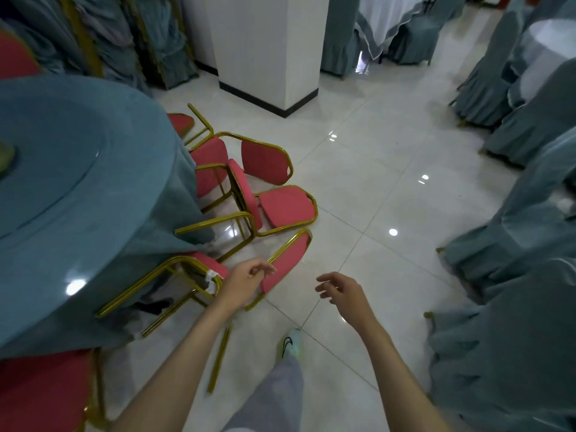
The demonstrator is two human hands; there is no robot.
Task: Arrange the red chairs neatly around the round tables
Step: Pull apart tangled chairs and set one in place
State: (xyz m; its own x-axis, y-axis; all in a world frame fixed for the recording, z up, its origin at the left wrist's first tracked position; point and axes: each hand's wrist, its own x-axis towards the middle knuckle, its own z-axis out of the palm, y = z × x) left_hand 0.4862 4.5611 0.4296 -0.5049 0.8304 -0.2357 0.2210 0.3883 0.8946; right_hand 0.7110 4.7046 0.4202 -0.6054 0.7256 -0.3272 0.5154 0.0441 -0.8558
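Head view: round teal-clothed tabletop [78,182] at left. Red padded gold-framed chairs [265,160] sit tipped and crowded on the floor along its right edge. Step, as judged: straightening the nearest red chair [288,260]. Left hand [246,283] grips its backrest; right hand [339,291] hangs relaxed, holding nothing. Next move calls for a second grip, then lifting the chair upright and squaring it to the edge.

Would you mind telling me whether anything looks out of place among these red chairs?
Yes. The middle chair lies tipped over beside the round table, so it is not standing on its legs. The nearest chair, gripped by the left hand, is tilted too.
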